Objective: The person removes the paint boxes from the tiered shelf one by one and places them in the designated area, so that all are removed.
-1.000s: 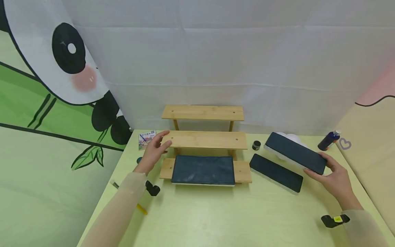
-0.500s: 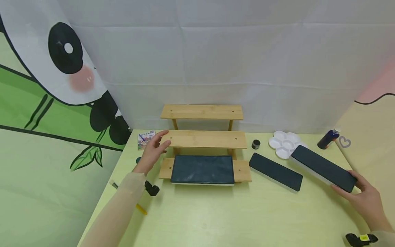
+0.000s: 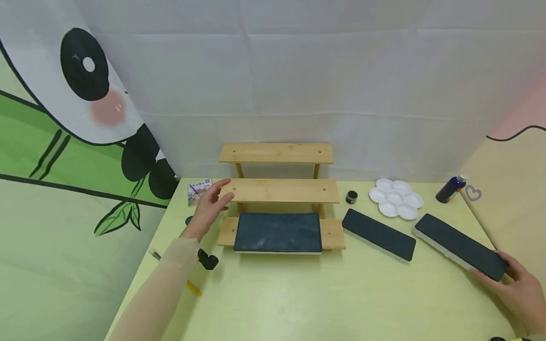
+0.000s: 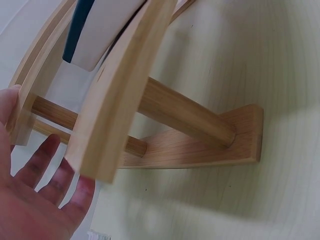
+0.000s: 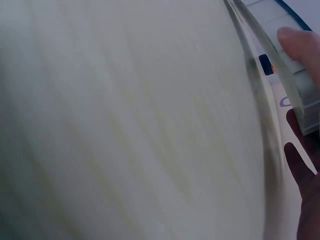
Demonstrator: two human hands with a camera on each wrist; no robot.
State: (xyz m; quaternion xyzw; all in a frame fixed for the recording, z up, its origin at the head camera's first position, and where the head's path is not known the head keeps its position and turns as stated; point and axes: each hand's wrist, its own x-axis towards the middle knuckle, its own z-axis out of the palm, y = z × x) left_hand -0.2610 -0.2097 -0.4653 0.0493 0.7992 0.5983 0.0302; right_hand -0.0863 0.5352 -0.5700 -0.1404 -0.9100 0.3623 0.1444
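A three-tier wooden stand (image 3: 281, 191) stands at the table's back. My left hand (image 3: 206, 208) holds the left end of its middle shelf, thumb at the shelf end in the left wrist view and the other fingers spread below. A wide, dark-topped box (image 3: 277, 232) with white sides lies across the lowest shelf. My right hand (image 3: 522, 289) grips the near end of a long narrow box (image 3: 460, 246) with a dark top and white sides, thumb on its side. A similar narrow box (image 3: 378, 234) lies on the table between it and the stand.
A white flower-shaped palette (image 3: 395, 199), a small black-lidded jar (image 3: 351, 197) and a dark blue bottle (image 3: 450, 189) stand at the back right. A small printed card (image 3: 197, 190) lies back left. A brush's yellow handle (image 3: 193, 288) shows beside the left forearm.
My right hand has carried the narrow box right and toward me, uncovering the palette. The left hand stays at the stand's middle shelf.
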